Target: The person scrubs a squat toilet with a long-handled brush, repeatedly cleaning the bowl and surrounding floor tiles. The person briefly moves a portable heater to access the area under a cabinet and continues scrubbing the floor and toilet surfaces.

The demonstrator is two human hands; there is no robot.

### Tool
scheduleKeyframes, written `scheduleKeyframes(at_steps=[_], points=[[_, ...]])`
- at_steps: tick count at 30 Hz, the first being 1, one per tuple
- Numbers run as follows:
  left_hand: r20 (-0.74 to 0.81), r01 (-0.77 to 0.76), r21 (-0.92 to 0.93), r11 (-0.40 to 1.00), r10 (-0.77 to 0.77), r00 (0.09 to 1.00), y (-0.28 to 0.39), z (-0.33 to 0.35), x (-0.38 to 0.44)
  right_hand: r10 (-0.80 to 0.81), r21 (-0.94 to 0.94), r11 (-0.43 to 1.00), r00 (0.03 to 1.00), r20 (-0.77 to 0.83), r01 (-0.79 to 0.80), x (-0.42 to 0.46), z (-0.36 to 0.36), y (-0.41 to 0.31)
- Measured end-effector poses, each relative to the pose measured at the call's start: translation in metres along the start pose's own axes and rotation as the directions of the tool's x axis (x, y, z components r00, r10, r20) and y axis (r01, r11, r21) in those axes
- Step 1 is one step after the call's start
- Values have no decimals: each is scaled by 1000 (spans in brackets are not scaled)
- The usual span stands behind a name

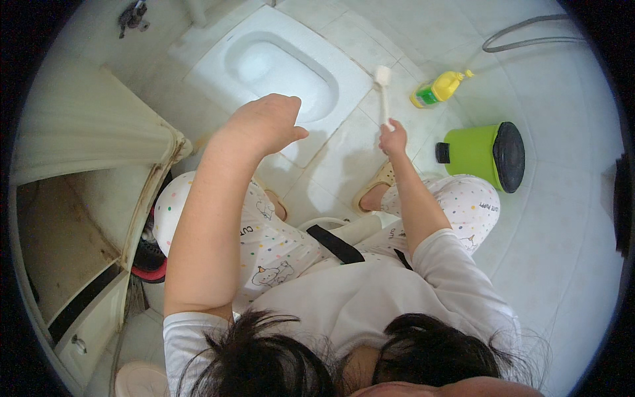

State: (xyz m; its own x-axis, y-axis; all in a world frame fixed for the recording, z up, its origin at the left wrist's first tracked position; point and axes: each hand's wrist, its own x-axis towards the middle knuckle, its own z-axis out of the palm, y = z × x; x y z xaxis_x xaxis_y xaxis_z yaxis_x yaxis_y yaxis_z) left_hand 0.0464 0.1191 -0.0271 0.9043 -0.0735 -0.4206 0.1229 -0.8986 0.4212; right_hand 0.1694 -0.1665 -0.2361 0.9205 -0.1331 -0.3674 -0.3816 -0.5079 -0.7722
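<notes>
My right hand (395,138) grips the handle of a white toilet brush (384,97), whose head points away from me over the floor tiles, to the right of the squat toilet. Whether the brush head touches the floor cannot be made out. A white ceramic squat toilet (357,101) is set in the floor ahead of me. Over its near edge hovers my left hand (275,121), back of the hand upward and thumb out to the side. Its other fingers curl down out of sight, so I cannot see if they hold anything.
A yellow cleaner bottle (444,89) stands by the right wall, near a green pedal bin (471,149) with a black lid. A grey hose (526,37) runs along that wall. On the left are an open worn cabinet (144,208) and a metal tap (133,19).
</notes>
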Motion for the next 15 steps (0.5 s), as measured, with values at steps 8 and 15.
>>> scheduleKeyframes(at_steps=[8, 15], points=[[13, 0, -28, 1000, 0, 1000, 0, -5, 0, -161, -152, 965, 941, 299, 213, -41, 43, 9], [4, 14, 3, 1000, -14, 1000, -3, -3, -3, 66, 50, 997, 984, -164, -58, -1, -21, 15]])
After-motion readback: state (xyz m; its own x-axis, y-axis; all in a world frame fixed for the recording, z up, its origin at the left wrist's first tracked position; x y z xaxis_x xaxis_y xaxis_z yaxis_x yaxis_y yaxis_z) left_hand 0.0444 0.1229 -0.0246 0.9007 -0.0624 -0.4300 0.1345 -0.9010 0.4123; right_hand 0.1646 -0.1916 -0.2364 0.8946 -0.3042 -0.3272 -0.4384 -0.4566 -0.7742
